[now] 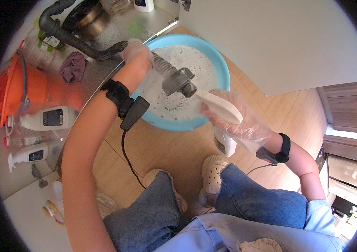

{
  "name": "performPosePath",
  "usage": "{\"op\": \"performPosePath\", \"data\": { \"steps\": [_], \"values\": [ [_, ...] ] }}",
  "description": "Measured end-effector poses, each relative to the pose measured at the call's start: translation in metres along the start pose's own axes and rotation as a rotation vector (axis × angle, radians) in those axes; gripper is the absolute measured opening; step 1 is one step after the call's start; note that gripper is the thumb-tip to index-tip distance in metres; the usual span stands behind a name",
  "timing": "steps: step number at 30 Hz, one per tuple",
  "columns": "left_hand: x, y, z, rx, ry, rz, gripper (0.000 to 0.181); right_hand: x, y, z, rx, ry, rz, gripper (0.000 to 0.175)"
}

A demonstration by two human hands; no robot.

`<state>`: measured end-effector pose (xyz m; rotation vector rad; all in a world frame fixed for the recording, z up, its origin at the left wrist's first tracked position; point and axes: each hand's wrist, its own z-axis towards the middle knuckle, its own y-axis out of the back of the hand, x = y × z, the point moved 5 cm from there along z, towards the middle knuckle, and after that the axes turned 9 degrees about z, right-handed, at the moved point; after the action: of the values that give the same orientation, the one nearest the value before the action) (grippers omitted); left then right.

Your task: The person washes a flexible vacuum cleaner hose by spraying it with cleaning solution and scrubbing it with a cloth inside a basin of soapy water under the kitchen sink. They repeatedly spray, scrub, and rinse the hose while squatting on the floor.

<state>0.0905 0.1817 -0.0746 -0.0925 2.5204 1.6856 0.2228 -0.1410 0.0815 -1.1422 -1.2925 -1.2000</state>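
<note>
My left hand (136, 53), in a clear plastic glove, is closed around a dark corrugated drain hose (162, 64). The hose's end fitting (178, 82) hangs over a light blue basin (224, 67) of foamy water (178, 104). My right hand (232, 116), gloved in the same thin plastic, grips a white-handled brush or similar tool (221, 107). The tool's far end meets the opening of the fitting; whether it is inside cannot be told. Below my right hand, a white bottle (225, 143) stands on the floor, partly hidden.
An open cabinet at left holds an orange basin (33, 82), a purple cloth (73, 67), a white jug (49, 118), a spray bottle (30, 156) and a metallic pot (90, 19). A white cabinet door (279, 41) stands open at the upper right. A cable hangs from my left wristband.
</note>
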Motion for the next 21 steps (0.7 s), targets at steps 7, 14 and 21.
{"op": "performPosePath", "data": {
  "steps": [7,14,21],
  "values": [
    [-0.003,0.019,-0.071,0.04,0.02,-0.028,0.051,-0.02,0.01,-0.016,-0.104,-0.494,-0.09,0.031],
    [0.009,-0.057,-0.094,0.23,0.126,-1.415,0.034,-0.039,0.005,-0.007,0.021,-0.197,-0.102,0.032],
    [-0.004,-0.061,-0.126,0.458,-0.028,-1.584,0.029,-0.056,0.015,-0.009,0.041,-0.427,-0.237,0.025]
  ]
}}
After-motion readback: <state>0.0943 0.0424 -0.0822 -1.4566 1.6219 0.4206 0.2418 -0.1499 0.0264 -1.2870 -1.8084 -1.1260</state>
